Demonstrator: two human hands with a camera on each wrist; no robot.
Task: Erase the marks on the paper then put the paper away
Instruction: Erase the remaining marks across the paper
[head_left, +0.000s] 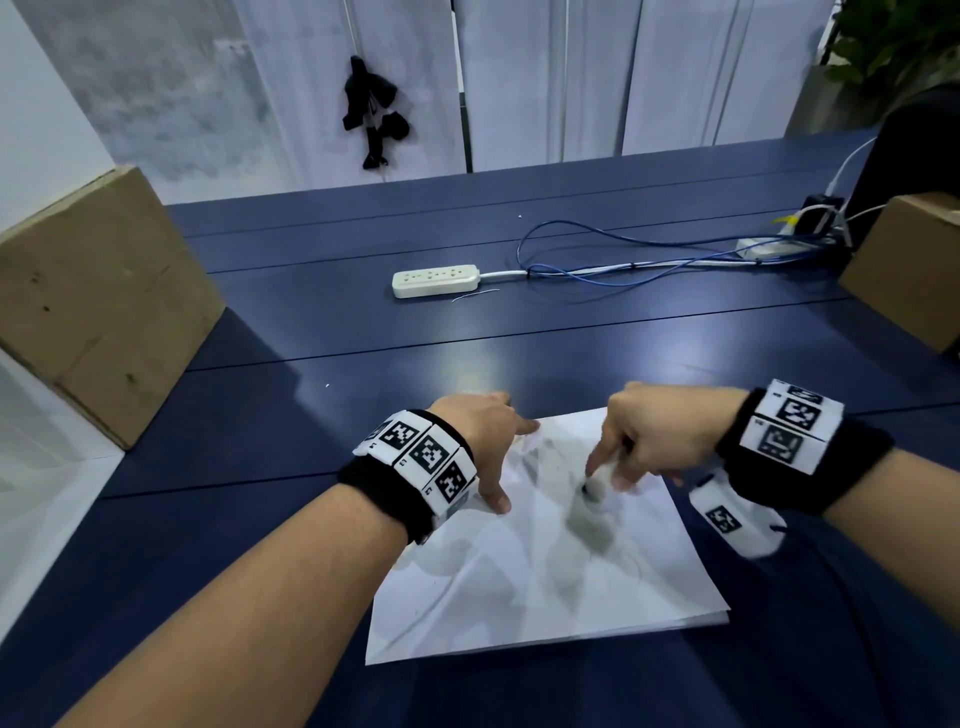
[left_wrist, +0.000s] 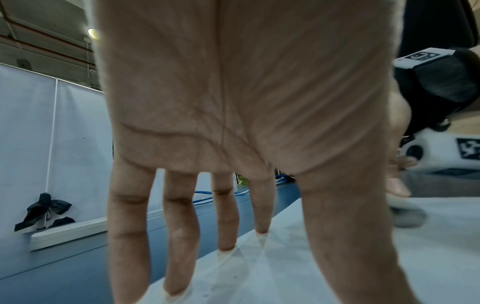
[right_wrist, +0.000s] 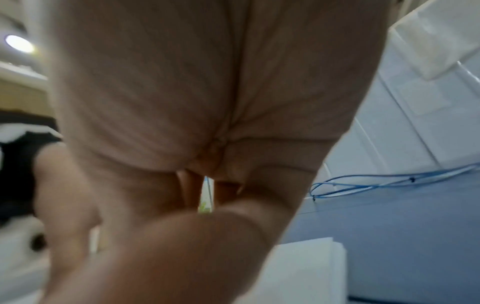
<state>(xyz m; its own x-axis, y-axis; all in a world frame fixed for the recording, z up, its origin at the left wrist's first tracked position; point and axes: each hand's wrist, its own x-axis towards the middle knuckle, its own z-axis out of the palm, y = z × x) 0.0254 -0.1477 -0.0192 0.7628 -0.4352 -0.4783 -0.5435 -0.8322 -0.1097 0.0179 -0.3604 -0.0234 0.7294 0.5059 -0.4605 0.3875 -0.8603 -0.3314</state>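
A white sheet of paper (head_left: 545, 571) lies on the dark blue table (head_left: 363, 338), creased and smeared with grey marks (head_left: 587, 525) near its middle. My left hand (head_left: 488, 441) rests on the sheet's far left corner, fingers straight and spread, their tips pressing the paper (left_wrist: 311, 277). My right hand (head_left: 639, 441) pinches a small whitish eraser (head_left: 592, 486) with a dark tip and holds it down on the grey smear. The left wrist view shows the eraser (left_wrist: 402, 204) blurred under those fingers. My right palm (right_wrist: 207, 123) fills the right wrist view, with the fingers curled.
A white power strip (head_left: 435, 280) and looped blue cable (head_left: 623, 249) lie farther back on the table. Cardboard boxes stand at the left edge (head_left: 93, 301) and the right edge (head_left: 904, 265). A black bundle (head_left: 371, 111) hangs on the white curtain behind.
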